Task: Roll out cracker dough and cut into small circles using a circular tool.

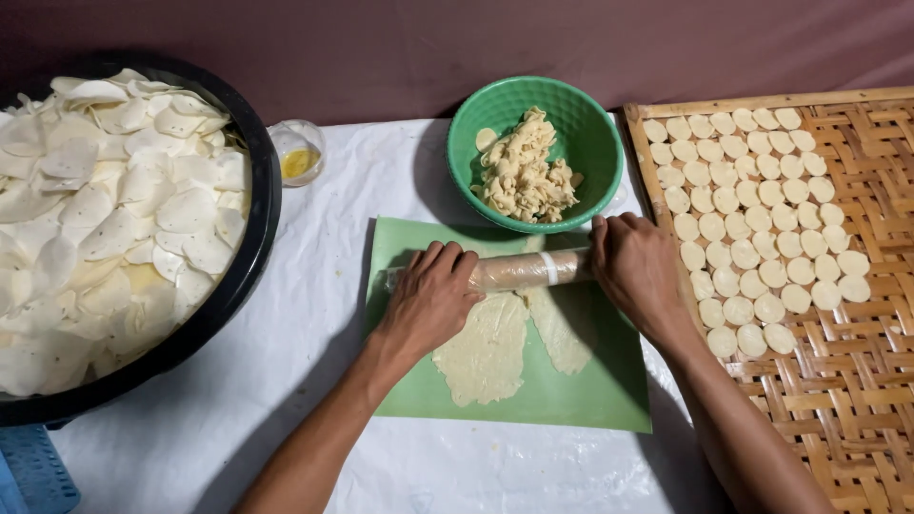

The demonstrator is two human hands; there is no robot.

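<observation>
My left hand [430, 297] and my right hand [636, 266] press down on the two ends of a plastic-wrapped rolling pin [529, 269]. The pin lies across a green mat [590, 381]. Two flattened strips of pale dough [487, 350] lie on the mat, stretching from the pin toward me. Both hands are curled over the pin, palms down.
A green bowl [592, 133] with dough scraps stands just beyond the mat. A woven bamboo tray [857, 362] on the right carries several small dough rounds [752, 257]. On the left, a large black basin [249, 257] is heaped with thin white discs. A small glass of oil [299, 152] stands near it.
</observation>
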